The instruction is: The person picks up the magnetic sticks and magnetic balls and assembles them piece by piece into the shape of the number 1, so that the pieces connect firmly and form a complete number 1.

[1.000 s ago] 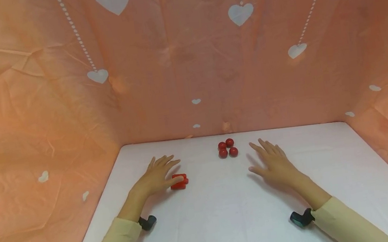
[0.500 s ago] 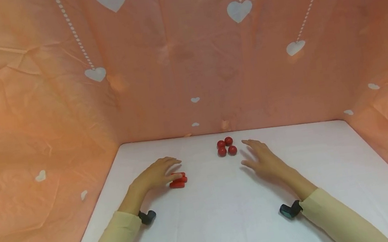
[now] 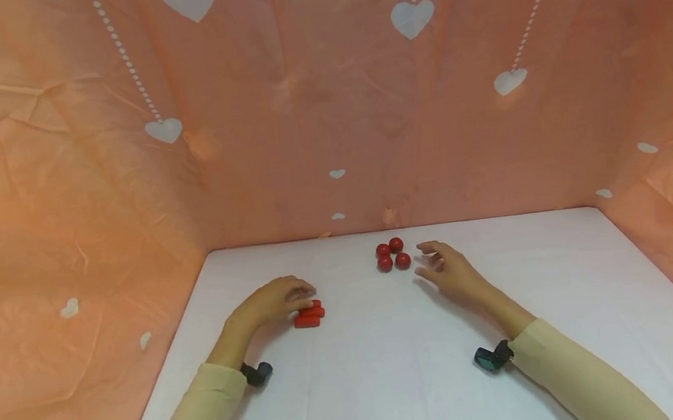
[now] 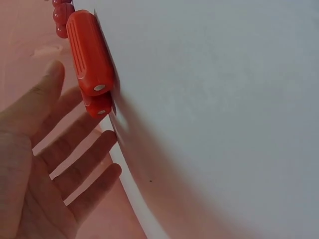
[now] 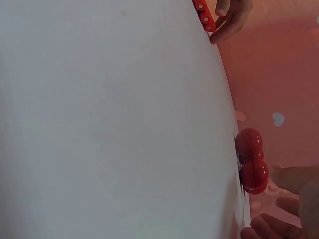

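Spreading behind both hands, beyond their fingertips, is an orange cloth (image 3: 358,129) printed with pale hearts. A white table (image 3: 373,389) lies beneath and between the hands.

The left hand (image 3: 272,300) has its thumb and fingers apart, loosely curved and gripping nothing. The right hand (image 3: 455,274) matches it, fingers bent, with a gap between thumb and forefinger that faces left.

Three red cylinders (image 3: 310,313) lie side by side at the left hand's thumb tip, rightward of the palm and a little toward the person's body. The thumb covers part of the farthest one in the head view; whether it touches, I cannot tell. Their long axes run crosswise, away from the left palm toward the right hand's side. The left hand is much the nearer.

Four red balls (image 3: 388,260) sit clustered just left of the right hand's fingertips, apart from them, the nearest ball facing the gap. Being round, they offer no long axis, so in my judgement that gap's direction matters most there.

Smallest is a pale disc (image 4: 99,87) on a cylinder's end, beyond the left thumb.
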A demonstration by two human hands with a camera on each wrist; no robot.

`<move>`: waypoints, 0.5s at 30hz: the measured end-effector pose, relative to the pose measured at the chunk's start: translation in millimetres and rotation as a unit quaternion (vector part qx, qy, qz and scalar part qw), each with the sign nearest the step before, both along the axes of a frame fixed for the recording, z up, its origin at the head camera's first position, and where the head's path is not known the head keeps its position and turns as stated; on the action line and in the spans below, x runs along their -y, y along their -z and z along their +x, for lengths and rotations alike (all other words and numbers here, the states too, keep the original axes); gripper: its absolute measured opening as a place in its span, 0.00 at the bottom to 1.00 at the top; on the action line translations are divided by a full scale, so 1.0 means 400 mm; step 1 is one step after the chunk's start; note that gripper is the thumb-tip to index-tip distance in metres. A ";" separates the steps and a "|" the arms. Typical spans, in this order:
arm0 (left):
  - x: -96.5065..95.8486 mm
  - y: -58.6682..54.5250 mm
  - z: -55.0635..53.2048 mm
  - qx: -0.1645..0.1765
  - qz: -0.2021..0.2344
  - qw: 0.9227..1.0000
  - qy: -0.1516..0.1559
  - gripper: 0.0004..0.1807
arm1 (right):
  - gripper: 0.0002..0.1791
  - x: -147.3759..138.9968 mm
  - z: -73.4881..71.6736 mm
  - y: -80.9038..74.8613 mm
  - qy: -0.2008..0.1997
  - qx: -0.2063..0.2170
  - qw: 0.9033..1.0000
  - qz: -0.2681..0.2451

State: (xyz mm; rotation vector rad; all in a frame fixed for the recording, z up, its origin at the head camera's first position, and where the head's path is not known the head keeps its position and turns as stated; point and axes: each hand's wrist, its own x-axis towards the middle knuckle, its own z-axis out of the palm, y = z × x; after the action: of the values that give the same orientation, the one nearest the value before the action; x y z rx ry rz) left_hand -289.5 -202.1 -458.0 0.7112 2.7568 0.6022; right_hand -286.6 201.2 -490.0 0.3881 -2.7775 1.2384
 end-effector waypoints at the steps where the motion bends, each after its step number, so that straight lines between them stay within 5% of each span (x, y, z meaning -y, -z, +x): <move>1: -0.001 -0.001 0.000 0.001 -0.001 1.000 0.000 0.22 | 0.30 0.002 -0.003 0.001 0.001 -0.001 1.000 -0.004; 15: -0.010 0.003 -0.005 -0.013 -0.009 1.000 -0.004 0.08 | 0.26 0.043 -0.022 -0.002 0.015 0.025 0.999 -0.024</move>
State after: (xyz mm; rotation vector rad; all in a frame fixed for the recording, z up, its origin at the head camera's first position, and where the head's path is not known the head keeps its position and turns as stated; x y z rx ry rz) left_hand -291.6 -198.0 -459.1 0.7101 2.7862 0.5715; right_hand -295.5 184.0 -489.3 0.3139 -2.7774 1.3247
